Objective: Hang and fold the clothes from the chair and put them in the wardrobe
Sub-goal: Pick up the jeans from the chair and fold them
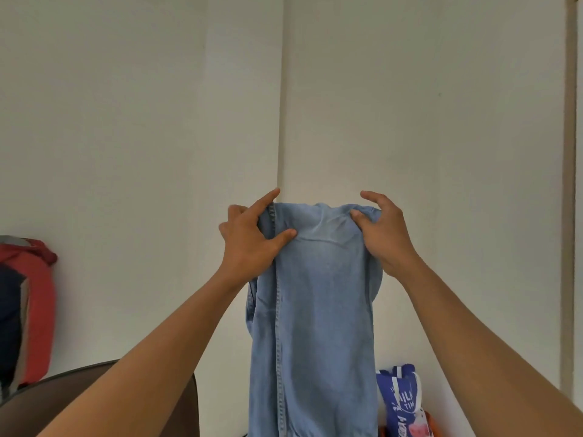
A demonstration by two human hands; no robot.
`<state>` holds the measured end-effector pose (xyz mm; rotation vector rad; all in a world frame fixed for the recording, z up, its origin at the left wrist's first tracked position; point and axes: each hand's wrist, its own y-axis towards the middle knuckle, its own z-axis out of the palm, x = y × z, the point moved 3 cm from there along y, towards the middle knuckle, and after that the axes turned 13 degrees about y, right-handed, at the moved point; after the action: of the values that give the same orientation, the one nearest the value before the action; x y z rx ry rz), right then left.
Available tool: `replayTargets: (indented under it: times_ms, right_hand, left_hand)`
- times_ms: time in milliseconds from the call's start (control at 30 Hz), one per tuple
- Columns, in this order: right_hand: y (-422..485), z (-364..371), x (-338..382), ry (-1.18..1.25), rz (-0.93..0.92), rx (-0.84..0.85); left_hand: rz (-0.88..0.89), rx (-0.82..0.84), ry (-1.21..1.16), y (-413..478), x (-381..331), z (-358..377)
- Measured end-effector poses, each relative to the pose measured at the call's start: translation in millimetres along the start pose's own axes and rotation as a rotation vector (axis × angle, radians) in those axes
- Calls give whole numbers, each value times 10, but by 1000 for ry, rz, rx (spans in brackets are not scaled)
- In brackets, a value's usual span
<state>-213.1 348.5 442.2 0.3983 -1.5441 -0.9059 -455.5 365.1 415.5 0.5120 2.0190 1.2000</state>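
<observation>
A light blue denim garment (315,326) hangs lengthwise in front of me, held up at chest height before a white wall. My left hand (252,241) grips its top left edge, thumb pressed across the front and index finger pointing up. My right hand (381,231) pinches the top right corner with curled fingers. The lower end of the garment runs out of the bottom of the frame. No wardrobe or hanger is in sight.
A brown chair back (126,402) curves across the lower left. Red and dark clothing (34,310) hangs at the left edge. A blue printed bag (403,402) stands on the floor at the lower right, beside a door frame (569,184).
</observation>
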Motion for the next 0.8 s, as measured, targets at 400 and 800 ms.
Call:
replayTargets:
  times_ms: [400,800]
  right_hand:
    - [-112,-259,311,-17,-333,-385]
    - [-808,-64,-156,434,30,203]
  left_hand:
    - [254,-42,-164,498,-566,-134]
    - [504,-205,-181,937,-1132,-479]
